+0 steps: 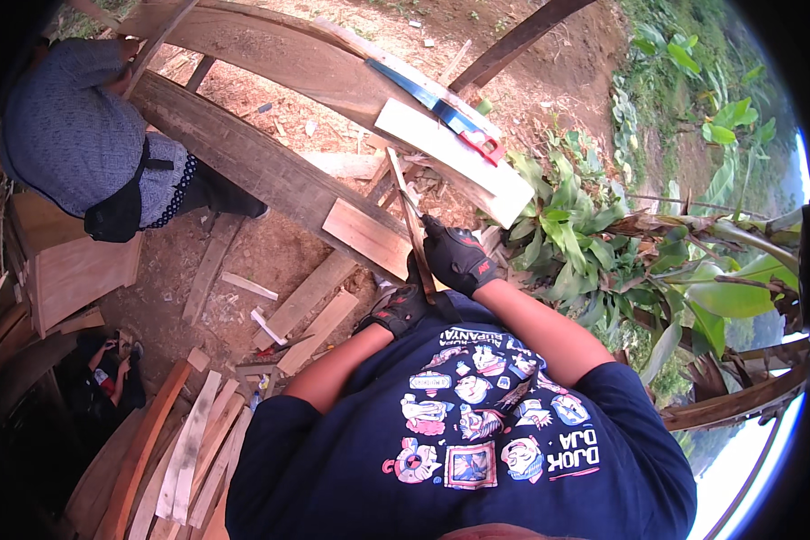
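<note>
Both my hands wear dark gloves, close together in front of my shirt. A narrow brown wooden strip [416, 236] runs upward from my left hand [398, 310], whose closed fingers seem wrapped round its lower end and are partly hidden. My right hand [459, 256] is closed beside the strip, higher up. From its fingers a slim tool with a pale metal tip [410, 197] reaches along the strip; its exact kind is unclear. Just beyond lies a short light board [366, 236] on a long weathered beam [270, 174].
A handsaw with a red handle [482, 147] rests on a pale plank [454, 162]. At left, a person [76, 135] in grey bends over the beam; another person [108, 373] sits lower left. Stacked boards [184, 450] lie below them. Leafy plants [562, 225] border the right.
</note>
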Demonstrator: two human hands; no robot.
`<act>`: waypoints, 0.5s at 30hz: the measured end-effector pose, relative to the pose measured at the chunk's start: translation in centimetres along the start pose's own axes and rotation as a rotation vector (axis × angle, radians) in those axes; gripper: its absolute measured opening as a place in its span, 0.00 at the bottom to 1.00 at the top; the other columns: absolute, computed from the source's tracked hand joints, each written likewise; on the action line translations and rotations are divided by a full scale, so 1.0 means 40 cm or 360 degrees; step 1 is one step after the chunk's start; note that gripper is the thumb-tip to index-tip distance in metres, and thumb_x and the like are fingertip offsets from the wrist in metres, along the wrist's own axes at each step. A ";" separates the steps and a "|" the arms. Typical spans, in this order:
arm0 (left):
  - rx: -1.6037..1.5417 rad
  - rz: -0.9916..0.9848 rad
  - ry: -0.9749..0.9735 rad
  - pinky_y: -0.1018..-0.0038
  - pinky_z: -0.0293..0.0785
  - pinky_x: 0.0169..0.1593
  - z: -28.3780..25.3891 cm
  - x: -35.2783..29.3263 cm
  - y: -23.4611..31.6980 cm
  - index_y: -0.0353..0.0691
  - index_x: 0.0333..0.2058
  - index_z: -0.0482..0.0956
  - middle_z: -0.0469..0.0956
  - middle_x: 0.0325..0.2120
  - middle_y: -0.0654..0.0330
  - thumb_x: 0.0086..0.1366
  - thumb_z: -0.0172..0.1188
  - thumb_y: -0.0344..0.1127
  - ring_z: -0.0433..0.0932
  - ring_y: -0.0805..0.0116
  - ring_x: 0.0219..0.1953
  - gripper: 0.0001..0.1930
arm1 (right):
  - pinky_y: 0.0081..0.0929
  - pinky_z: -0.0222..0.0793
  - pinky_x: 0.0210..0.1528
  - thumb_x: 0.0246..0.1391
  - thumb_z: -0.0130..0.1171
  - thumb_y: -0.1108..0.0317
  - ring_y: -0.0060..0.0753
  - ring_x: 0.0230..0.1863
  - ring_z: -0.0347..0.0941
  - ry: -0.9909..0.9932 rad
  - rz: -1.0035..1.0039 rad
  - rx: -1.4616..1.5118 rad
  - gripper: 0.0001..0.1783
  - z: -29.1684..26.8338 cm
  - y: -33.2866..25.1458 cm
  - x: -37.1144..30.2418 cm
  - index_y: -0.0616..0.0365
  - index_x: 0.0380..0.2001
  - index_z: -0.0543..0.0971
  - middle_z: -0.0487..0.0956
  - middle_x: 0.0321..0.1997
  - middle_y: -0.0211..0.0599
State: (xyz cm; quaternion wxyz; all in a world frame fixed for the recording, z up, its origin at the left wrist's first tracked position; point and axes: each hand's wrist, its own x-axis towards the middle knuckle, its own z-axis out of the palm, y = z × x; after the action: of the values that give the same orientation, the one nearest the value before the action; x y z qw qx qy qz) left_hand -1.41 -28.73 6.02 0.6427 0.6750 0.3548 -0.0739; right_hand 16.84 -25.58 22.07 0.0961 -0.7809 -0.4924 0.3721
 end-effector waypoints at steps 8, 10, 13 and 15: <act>0.0149 0.0293 0.0305 0.48 0.78 0.39 0.037 -0.007 -0.033 0.29 0.73 0.48 0.85 0.38 0.38 0.76 0.54 0.48 0.87 0.43 0.39 0.39 | 0.55 0.82 0.42 0.59 0.64 0.63 0.64 0.41 0.86 -0.0137 0.0086 -0.0025 0.36 -0.019 -0.040 0.001 0.59 0.70 0.71 0.88 0.39 0.57; 0.0090 0.0312 0.0470 0.49 0.78 0.39 0.022 -0.036 0.035 0.30 0.71 0.53 0.85 0.38 0.39 0.75 0.54 0.48 0.87 0.43 0.38 0.36 | 0.55 0.82 0.42 0.58 0.64 0.63 0.65 0.41 0.86 -0.0128 0.0046 -0.0027 0.37 -0.010 -0.032 0.007 0.60 0.70 0.71 0.88 0.39 0.56; 0.0187 0.0282 0.0330 0.49 0.78 0.40 -0.026 -0.067 0.099 0.33 0.67 0.60 0.85 0.39 0.38 0.75 0.55 0.47 0.86 0.43 0.40 0.31 | 0.56 0.82 0.43 0.58 0.64 0.63 0.65 0.41 0.86 -0.0117 0.0106 -0.0026 0.37 0.020 -0.008 0.016 0.60 0.70 0.71 0.88 0.38 0.57; 0.0151 0.0162 0.0112 0.48 0.78 0.44 -0.024 -0.046 0.057 0.35 0.66 0.61 0.83 0.43 0.37 0.74 0.55 0.48 0.85 0.40 0.43 0.30 | 0.56 0.82 0.43 0.58 0.64 0.64 0.65 0.40 0.86 -0.0094 0.0058 -0.0038 0.35 0.024 -0.016 0.016 0.61 0.68 0.71 0.87 0.38 0.58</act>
State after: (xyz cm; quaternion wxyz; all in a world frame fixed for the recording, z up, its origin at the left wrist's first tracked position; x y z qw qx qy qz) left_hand -1.80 -28.36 9.06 0.6000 0.7241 0.3385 -0.0339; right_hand 15.88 -24.94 21.42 0.0653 -0.7796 -0.4851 0.3908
